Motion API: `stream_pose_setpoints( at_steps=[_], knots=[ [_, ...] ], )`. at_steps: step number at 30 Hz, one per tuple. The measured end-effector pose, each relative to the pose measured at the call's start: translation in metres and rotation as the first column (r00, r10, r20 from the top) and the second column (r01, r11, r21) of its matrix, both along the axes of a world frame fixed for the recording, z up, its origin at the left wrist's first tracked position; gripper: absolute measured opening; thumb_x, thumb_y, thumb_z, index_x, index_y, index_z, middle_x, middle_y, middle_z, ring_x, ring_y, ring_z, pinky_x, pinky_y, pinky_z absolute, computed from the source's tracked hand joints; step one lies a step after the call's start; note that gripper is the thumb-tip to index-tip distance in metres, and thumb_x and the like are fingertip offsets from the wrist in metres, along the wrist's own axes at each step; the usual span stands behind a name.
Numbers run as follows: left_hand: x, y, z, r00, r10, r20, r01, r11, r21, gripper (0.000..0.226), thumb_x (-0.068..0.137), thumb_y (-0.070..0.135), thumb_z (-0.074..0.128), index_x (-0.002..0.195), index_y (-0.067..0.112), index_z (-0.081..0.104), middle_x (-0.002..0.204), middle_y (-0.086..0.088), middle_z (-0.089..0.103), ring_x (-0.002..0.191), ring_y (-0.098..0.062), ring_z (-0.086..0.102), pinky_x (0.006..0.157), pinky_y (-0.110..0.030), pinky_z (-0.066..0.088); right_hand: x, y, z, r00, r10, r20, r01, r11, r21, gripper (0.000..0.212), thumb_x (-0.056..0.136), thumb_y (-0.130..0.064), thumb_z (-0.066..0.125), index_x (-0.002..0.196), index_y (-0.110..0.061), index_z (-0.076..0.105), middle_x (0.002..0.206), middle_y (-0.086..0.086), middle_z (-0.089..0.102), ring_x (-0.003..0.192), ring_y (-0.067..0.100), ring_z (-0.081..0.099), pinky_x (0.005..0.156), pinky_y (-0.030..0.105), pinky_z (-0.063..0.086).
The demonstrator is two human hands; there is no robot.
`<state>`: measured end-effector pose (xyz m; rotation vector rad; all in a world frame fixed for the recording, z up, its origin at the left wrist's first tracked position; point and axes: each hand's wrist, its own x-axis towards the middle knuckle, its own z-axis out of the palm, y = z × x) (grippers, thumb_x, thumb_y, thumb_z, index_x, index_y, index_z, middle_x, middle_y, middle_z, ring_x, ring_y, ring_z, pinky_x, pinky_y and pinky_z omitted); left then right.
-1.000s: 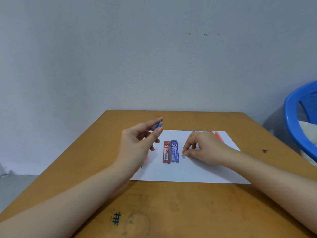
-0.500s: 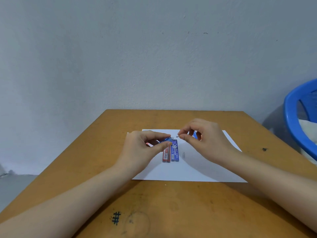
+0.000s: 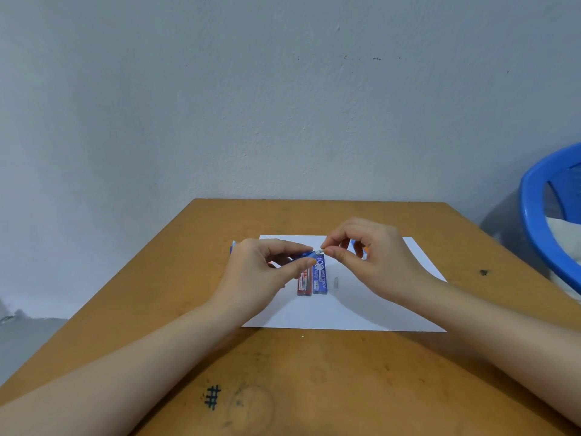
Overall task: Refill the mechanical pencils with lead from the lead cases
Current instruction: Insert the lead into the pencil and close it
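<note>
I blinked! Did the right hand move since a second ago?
Yes. The right hand rose off the white paper sheet and shifted left, ending over the far end of the blue rectangular lead case.

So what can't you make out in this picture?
- Head view: blue pencil, mostly hidden inside the left hand.
- The white bit pinched by the right hand at its end: too small to identify.
- The other pencils: mostly hidden behind the right hand.
- The blue basket: cut off by the right edge.

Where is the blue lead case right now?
In the head view, the blue lead case lies mid-sheet on the white paper, with the red lead case alongside on its left.
</note>
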<state>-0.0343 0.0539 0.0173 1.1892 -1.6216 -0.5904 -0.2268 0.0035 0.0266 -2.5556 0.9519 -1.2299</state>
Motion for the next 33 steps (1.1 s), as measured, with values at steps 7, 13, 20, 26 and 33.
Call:
stream_pose_setpoints(
  at_steps=[7,13,20,26,33],
  knots=[
    [0.001,-0.001,-0.003,0.992,0.048,0.118,-0.036,0.994,-0.108,0.018,0.077,0.02,0.077,0.084,0.036,0.073,0.067,0.026,0.066,0.063,0.003,0.055,0.054,-0.011,0.041,0.001,0.001,-0.003,0.991,-0.046,-0.124,0.028,0.989,-0.142,0.01,0.085,-0.022,0.058,0.082,-0.019,0.067,0.08,-0.01,0.061,0.077,0.002,0.046,0.068,0.012,0.037],
    [0.003,-0.003,-0.006,0.952,0.109,0.285,-0.015,0.95,-0.313,0.018,0.076,0.014,0.079,0.093,0.018,0.077,0.075,0.019,0.064,0.072,0.001,0.057,0.059,-0.005,0.037,0.003,0.01,-0.001,0.963,-0.173,-0.209,0.074,0.909,-0.411,0.026,0.088,-0.028,0.046,0.079,-0.015,0.067,0.075,-0.004,0.06,0.073,0.009,0.05,0.057,0.016,0.033],
    [0.003,-0.004,-0.008,0.953,0.108,0.284,-0.007,0.942,-0.334,0.017,0.075,0.015,0.08,0.091,0.017,0.077,0.076,0.017,0.064,0.07,0.006,0.056,0.061,-0.004,0.036,0.006,0.007,-0.003,0.981,-0.111,-0.159,0.058,0.952,-0.302,0.02,0.087,-0.025,0.054,0.08,-0.015,0.069,0.073,-0.006,0.059,0.074,0.004,0.045,0.064,0.011,0.03],
    [0.003,-0.005,-0.007,0.966,0.102,0.239,-0.014,0.938,-0.348,0.017,0.074,0.017,0.08,0.09,0.019,0.078,0.077,0.011,0.07,0.068,0.002,0.055,0.058,-0.006,0.036,0.005,0.009,0.006,0.997,0.052,0.056,-0.063,0.971,0.23,0.023,0.085,-0.007,0.067,0.078,-0.029,0.068,0.077,-0.014,0.066,0.071,-0.004,0.057,0.059,0.01,0.038],
    [0.006,-0.007,-0.007,0.961,0.055,0.27,0.05,0.929,-0.367,0.019,0.074,0.026,0.075,0.091,0.019,0.077,0.078,0.01,0.069,0.069,0.001,0.058,0.058,-0.007,0.037,0.005,0.013,0.011,0.988,0.106,0.112,-0.139,0.928,0.345,0.024,0.083,-0.006,0.069,0.076,-0.029,0.067,0.073,-0.01,0.067,0.059,-0.006,0.054,0.054,0.009,0.034]
  ],
)
